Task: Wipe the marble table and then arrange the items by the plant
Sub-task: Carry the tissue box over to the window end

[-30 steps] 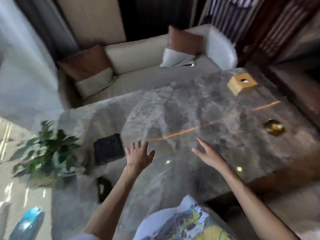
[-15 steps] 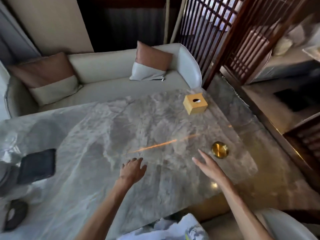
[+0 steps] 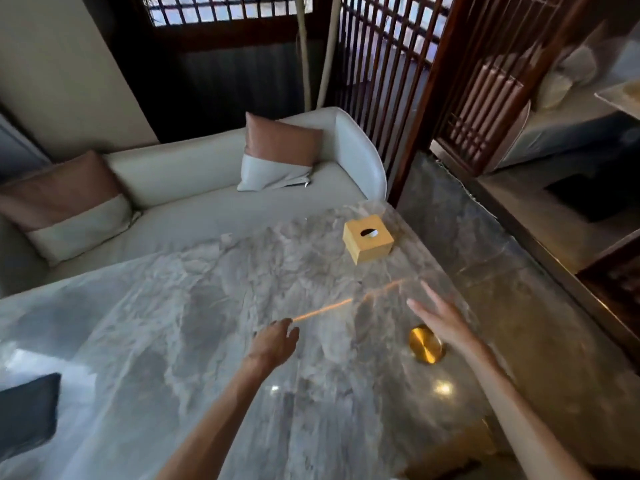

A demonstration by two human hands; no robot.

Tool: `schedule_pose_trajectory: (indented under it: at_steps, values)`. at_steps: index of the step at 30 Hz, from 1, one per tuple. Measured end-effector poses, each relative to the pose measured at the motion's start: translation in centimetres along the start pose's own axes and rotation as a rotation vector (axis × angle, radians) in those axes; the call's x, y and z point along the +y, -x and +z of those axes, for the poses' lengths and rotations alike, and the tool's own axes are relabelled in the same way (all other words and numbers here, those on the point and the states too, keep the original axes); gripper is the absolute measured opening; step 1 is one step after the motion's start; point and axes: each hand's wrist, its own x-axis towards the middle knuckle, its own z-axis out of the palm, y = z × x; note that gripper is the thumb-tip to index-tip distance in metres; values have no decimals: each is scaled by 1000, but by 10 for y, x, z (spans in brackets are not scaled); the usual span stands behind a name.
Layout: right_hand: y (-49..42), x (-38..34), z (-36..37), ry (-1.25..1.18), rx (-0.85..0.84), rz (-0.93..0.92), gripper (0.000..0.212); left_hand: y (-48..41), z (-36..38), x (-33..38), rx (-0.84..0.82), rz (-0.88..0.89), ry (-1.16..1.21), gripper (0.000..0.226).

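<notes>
Dark wooden lattice screens and a cream sofa (image 3: 194, 188) with two-tone cushions close off the far side of the marble table (image 3: 173, 323), whose polished grey-veined top fills most of the view. Taking the yellow tissue box (image 3: 368, 239) as the landmark: it stands near the table's far corner by the sofa's curved arm, with a round brass disc (image 3: 426, 344) nearer the person by the same table edge, and a dark flat pad (image 3: 27, 410) well away at the opposite end. No plant and no wiping cloth are in view. The right hand (image 3: 446, 323) hovers between box and disc with fingers spread and empty, just beside the disc. The left hand (image 3: 275, 342) is loosely curled over the marble toward the middle of the table, holding nothing that can be seen. The box looks light and stiff, probably easy to pinch across two opposite side walls, though it would likely slide on such glossy stone if nudged. The disc looks like dense, smooth metal lying low, so it likely needs fingertips hooked under its rim, and it could slip or scratch the marble if dragged.
</notes>
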Motion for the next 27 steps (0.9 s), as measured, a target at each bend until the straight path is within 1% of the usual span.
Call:
schedule_pose_trajectory:
  at_steps: [2, 4, 8, 9, 11, 13, 14, 16, 17, 18, 20, 21, 22, 23, 25, 27]
  values:
    - [-49, -6, -25, 14, 10, 17, 80, -36, -13, 37, 43, 8, -48, 44]
    - [-103, -18, -42, -13, -7, 52, 81, -75, -25, 79, 65, 10, -38, 44]
    - [-218, -33, -39, -13, -85, 60, 95, -164, -32, 161, 42, -57, 86, 46]
    - [-238, -38, -35, -16, -117, 61, 93, -186, -31, 176, 32, -76, 118, 47]
    - [-270, -45, -28, -26, -170, 71, 86, -226, -28, 201, 7, -130, 180, 51]
    - [-290, -52, -18, -37, -251, 116, 85, -256, -25, 217, -17, -196, 240, 55]
    - [-303, -49, -9, -71, -285, 135, 87, -268, -24, 223, -23, -222, 267, 57]
    - [-328, -42, 7, -136, -341, 170, 100, -294, -17, 227, -39, -270, 340, 61]
    - [-333, -44, 9, -192, -368, 217, 102, -306, -13, 228, -55, -291, 396, 63]
    - [-338, -46, 13, -253, -380, 263, 92, -316, -11, 229, -81, -308, 453, 65]
    - [-342, -50, 19, -327, -362, 281, 55, -329, -5, 232, -133, -352, 576, 66]
    - [-340, -50, 23, -329, -331, 282, 43, -331, -3, 233, -158, -390, 647, 66]
    - [-340, -48, 27, -336, -308, 278, 36, -332, -1, 235, -170, -436, 708, 64]
    - [-343, -46, 29, -363, -306, 284, 34, -334, 2, 237, -170, -470, 760, 61]
    - [-354, -34, 38, -390, -325, 259, 32, -340, 10, 235, -168, -500, 820, 54]
    - [-348, -47, 27, -390, -354, 283, 29, -340, 10, 235, -188, -512, 907, 53]
